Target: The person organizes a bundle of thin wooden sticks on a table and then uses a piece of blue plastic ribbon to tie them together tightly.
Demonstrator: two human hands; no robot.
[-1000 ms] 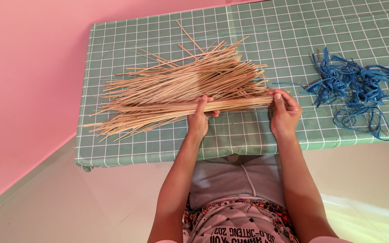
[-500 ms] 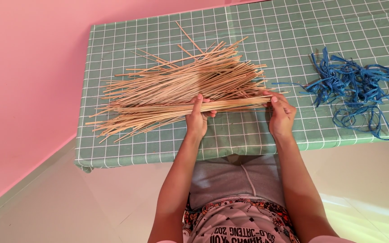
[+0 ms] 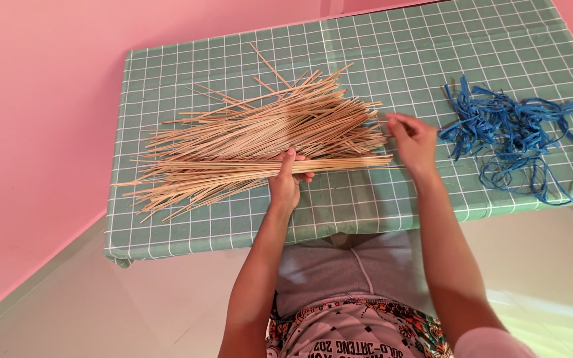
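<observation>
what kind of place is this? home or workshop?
Probably a room at home used for handcraft, not a workshop. A low table in a green checked cloth stands against pink walls, bearing a pile of thin sticks and blue strips; no machines in view.

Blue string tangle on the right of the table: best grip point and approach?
Take the blue string tangle at its dense knot near the left end, coming from above with a pinch. The loops there are bunched and raised off the checked table cover, so fingers can probably close around several strands at once. The thin loops trailing right lie flat and would likely slip. The right hand is nearest.
</observation>
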